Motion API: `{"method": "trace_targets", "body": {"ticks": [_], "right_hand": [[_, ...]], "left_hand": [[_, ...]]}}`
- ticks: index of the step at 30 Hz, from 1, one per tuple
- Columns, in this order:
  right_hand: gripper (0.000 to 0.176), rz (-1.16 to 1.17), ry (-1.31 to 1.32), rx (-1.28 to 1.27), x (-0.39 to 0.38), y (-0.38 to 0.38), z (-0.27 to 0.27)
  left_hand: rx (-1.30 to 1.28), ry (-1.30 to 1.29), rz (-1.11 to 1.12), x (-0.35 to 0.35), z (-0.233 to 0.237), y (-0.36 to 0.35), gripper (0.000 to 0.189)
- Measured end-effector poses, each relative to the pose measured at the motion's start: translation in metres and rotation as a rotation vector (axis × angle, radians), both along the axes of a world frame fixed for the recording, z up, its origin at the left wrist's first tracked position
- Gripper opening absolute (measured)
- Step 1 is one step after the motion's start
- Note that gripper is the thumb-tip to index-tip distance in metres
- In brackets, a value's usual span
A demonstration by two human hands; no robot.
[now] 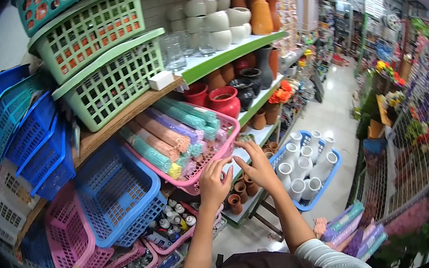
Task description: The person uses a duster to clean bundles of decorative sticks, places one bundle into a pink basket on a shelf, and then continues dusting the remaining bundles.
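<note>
My left hand [215, 181] is held up at the near right side of a pink plastic basket [186, 184], its fingers bent loosely and the thumb apart. Just right of it, my right hand [257, 169] has its fingers stretched toward the basket's right end, fingertips near the rim. Nothing shows in either hand. In the basket lie rolled bundles in teal [154, 155], peach [156, 133] and purple [174, 124], with tufted ends toward me. Small terracotta pots [235, 203] stand on the low shelf behind my hands.
White vases [300, 166] fill a blue basket [331, 177] on the aisle floor. More wrapped bundles [344, 229] lie at lower right. An empty blue basket [120, 191] and a crate of bottles [174, 222] are on the left. Red pots [224, 102] stand on the shelf ahead.
</note>
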State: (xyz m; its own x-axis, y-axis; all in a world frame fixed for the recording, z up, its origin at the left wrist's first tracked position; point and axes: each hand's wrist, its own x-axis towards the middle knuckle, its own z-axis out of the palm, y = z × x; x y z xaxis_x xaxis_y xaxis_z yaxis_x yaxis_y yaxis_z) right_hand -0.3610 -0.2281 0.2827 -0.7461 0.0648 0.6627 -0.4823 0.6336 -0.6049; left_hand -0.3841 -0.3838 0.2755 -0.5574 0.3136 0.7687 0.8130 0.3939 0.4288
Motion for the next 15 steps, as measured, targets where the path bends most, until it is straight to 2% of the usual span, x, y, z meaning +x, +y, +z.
{"method": "trace_targets", "body": {"ticks": [1, 6, 15], "right_hand": [[0.038, -0.02, -0.033, -0.024, 0.011, 0.001, -0.006], [0.036, -0.152, -0.176, -0.163, 0.065, 0.007, -0.044], [0.037, -0.554, -0.265, -0.182, 0.199, 0.029, -0.099]], "left_hand": [[-0.049, -0.141, -0.025, 0.01, -0.005, 0.0, 0.023], [-0.031, -0.211, -0.202, 0.035, -0.039, 0.012, 0.023], [-0.089, -0.314, -0.569, 0.097, -0.086, 0.066, 0.026]]}}
